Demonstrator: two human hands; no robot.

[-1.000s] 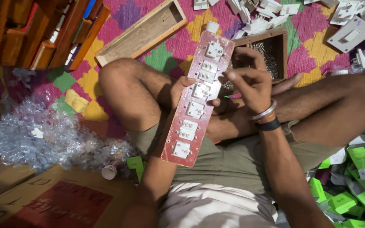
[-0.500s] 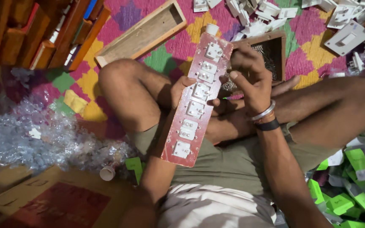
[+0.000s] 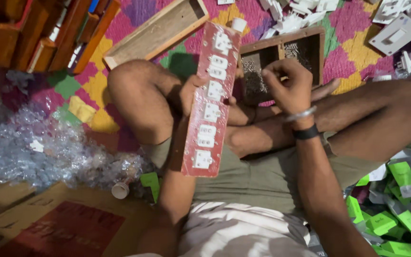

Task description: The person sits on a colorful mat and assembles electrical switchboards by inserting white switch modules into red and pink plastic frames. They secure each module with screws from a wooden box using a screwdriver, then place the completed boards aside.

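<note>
Gripping red switch board (image 3: 211, 102) upright at frame centre with left hand (image 3: 190, 95), right hand (image 3: 286, 85) now lifted off it, fingers pinched narrowly above dark-framed screw tray (image 3: 281, 45).

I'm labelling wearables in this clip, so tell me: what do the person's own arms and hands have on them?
Both forearms are bare, with no sleeves or gloves showing. The right hand has two things at the wrist: a thin silver metal bangle and, just behind it, a black band. The left hand shows no ring, band or watch in this view, though the long red board partly hides it.
</note>
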